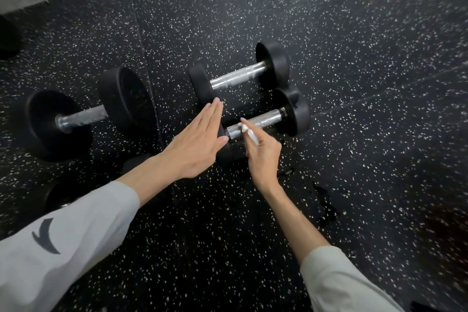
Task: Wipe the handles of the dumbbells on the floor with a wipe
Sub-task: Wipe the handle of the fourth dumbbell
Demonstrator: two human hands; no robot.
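We see right hand [263, 157] pinching wipe [249, 133] on near dumbbell [268, 119] handle; left hand [197, 144] flat, fingers straight, against its end plate

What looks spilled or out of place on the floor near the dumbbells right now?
Dark wet-looking patches glisten on the speckled floor beside the right hand, below the near dumbbell; they look like spilled liquid. Nothing else stands out.

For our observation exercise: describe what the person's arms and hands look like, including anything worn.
Both arms wear light grey long sleeves pushed up the forearms. The left sleeve carries a dark swoosh-shaped logo; the right sleeve looks plain. The left hand and right hand are bare, with no gloves showing.
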